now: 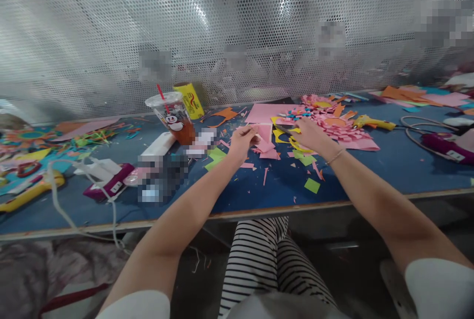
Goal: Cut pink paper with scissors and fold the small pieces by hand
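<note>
My left hand (pixel 242 141) is closed in a pinch on a small pale piece of paper (pixel 257 138), above pink paper pieces (pixel 267 147). To its right, my right hand (pixel 309 134) is curled over a pair of scissors with dark blades (pixel 286 127); the fingers are partly hidden. Yellow cut paper (pixel 278 136) lies under the blades. Just beyond that hand are small blue and pink paper strips (pixel 295 113) and fringed pink paper flowers (pixel 335 127). A pink sheet (pixel 268 111) lies behind both hands.
A drink cup (pixel 176 121) with a red straw stands left, by a yellow box (pixel 192 99). Yellow glue guns (pixel 375 122) and purple devices (pixel 111 182) with cords lie at both sides. Green scraps (pixel 312 185) dot the blue table (pixel 252 200). A perforated metal screen (pixel 240 22) stands behind.
</note>
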`<state>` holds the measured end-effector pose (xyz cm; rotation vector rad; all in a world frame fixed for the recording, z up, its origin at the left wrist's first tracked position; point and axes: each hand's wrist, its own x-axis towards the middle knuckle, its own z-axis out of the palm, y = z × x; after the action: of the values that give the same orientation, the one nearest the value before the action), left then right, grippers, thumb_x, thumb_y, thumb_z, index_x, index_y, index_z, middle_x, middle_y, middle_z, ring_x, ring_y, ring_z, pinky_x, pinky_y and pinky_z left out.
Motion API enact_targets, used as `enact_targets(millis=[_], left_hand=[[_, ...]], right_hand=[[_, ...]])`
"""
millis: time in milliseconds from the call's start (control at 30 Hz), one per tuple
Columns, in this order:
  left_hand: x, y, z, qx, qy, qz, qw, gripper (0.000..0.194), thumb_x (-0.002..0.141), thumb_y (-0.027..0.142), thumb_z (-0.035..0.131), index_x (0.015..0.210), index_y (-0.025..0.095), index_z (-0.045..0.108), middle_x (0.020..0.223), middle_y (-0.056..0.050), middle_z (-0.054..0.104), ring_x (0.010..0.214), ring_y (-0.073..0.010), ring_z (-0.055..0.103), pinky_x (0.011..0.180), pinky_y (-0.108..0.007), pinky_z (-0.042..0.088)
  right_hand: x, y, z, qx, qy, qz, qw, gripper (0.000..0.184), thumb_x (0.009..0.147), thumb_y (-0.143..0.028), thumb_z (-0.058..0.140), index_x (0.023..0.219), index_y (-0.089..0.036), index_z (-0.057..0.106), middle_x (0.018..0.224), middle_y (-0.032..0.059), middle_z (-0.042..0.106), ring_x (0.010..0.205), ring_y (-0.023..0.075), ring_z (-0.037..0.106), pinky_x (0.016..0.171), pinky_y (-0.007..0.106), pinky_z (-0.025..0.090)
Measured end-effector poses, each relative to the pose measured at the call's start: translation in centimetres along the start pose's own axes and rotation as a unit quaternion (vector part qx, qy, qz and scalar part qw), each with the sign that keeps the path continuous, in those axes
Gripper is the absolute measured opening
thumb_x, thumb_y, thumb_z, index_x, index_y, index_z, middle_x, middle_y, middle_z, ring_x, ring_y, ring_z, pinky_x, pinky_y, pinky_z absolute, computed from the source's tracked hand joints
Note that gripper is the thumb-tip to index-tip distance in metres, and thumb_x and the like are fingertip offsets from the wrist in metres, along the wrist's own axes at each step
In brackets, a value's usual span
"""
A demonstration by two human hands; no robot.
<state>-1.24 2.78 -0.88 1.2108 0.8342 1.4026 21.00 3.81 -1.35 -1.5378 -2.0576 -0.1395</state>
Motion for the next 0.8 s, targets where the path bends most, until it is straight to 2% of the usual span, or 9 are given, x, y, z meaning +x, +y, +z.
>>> enact_targets(millis=[67,133,200,333,500,567,633,733,800], left_hand=[[0.1,0.2,-0.2,-0.019,-0.005,0.006,1.000,0.023,0.059,0.035,0.073,0.063,0.015,0.060,0.059,0.001,0.060,0.060,-0.0101,0.061,0.064,-0.025,0.050],[0.1,0.4,-0.2,-0.043,-0.019,0.013,0.999,0.019,0.059,0.029,0.072,0.070,0.015,0.065,0.073,-0.004,0.067,0.077,-0.0142,0.065,0.078,-0.029,0.050],[0.1,0.5,-0.3,-0.070,-0.035,0.017,0.997,0.017,0.061,0.027,0.068,0.072,0.014,0.068,0.087,-0.008,0.069,0.090,-0.0180,0.064,0.087,-0.032,0.048],[0.4,0.5,-0.4,-0.058,-0.006,0.042,0.997,0.016,0.062,0.027,0.068,0.072,0.015,0.068,0.094,-0.008,0.069,0.091,-0.0166,0.063,0.086,-0.031,0.048],[0.6,0.3,-0.4,-0.024,0.036,0.061,0.997,0.043,0.054,0.017,0.073,0.095,0.020,0.062,0.105,-0.003,0.064,0.076,-0.0081,0.061,0.074,-0.024,0.048],[0.6,0.4,-0.3,-0.059,0.024,0.048,0.997,0.041,0.054,0.016,0.073,0.094,0.019,0.062,0.103,-0.002,0.064,0.077,-0.0076,0.061,0.077,-0.024,0.047],[0.5,0.5,-0.2,-0.079,0.016,0.026,0.996,0.031,0.055,0.016,0.073,0.085,0.017,0.062,0.090,-0.001,0.065,0.075,-0.0068,0.060,0.081,-0.024,0.046],[0.4,0.7,0.0,-0.106,0.026,0.012,0.994,0.019,0.056,0.016,0.073,0.068,0.015,0.058,0.069,0.003,0.061,0.069,-0.0052,0.059,0.083,-0.024,0.046],[0.3,0.8,0.1,-0.122,0.025,0.014,0.992,0.020,0.056,0.016,0.073,0.063,0.015,0.054,0.065,0.004,0.059,0.067,-0.0048,0.058,0.081,-0.023,0.046]], right_hand=[[0.2,1.8,-0.2,-0.102,-0.118,0.053,0.986,0.024,0.071,-0.025,0.057,0.085,-0.006,0.062,0.090,0.0213,0.063,0.082,0.0277,0.059,0.068,0.034,0.043],[0.4,2.8,-0.3,-0.119,-0.226,0.085,0.963,0.023,0.067,-0.026,0.058,0.080,-0.008,0.063,0.082,0.0185,0.065,0.070,0.0248,0.060,0.057,0.030,0.041],[0.6,3.1,-0.1,-0.101,-0.267,0.094,0.954,0.022,0.066,-0.028,0.057,0.076,-0.010,0.064,0.075,0.0147,0.066,0.062,0.0210,0.059,0.051,0.028,0.038],[1.2,2.7,0.3,-0.075,-0.271,0.115,0.953,0.023,0.065,-0.030,0.056,0.074,-0.012,0.066,0.073,0.0123,0.067,0.058,0.0186,0.058,0.048,0.026,0.036],[1.4,2.8,0.7,-0.087,-0.272,0.125,0.950,0.026,0.067,-0.032,0.054,0.075,-0.012,0.068,0.081,0.0158,0.069,0.063,0.0208,0.061,0.050,0.027,0.038],[1.5,3.1,0.7,-0.076,-0.266,0.134,0.952,0.025,0.067,-0.030,0.053,0.077,-0.012,0.068,0.080,0.0159,0.069,0.064,0.0209,0.062,0.050,0.027,0.037],[1.6,3.3,0.5,-0.067,-0.257,0.143,0.953,0.023,0.066,-0.026,0.053,0.078,-0.011,0.067,0.080,0.0158,0.069,0.064,0.0209,0.062,0.049,0.026,0.037],[1.7,3.0,0.0,-0.039,-0.198,0.173,0.964,0.022,0.068,-0.025,0.053,0.079,-0.010,0.065,0.081,0.0173,0.068,0.067,0.0221,0.063,0.051,0.026,0.037],[1.6,2.2,-0.2,0.017,-0.119,0.192,0.974,0.024,0.070,-0.030,0.053,0.081,-0.011,0.062,0.081,0.0166,0.067,0.069,0.0224,0.062,0.053,0.027,0.039]])
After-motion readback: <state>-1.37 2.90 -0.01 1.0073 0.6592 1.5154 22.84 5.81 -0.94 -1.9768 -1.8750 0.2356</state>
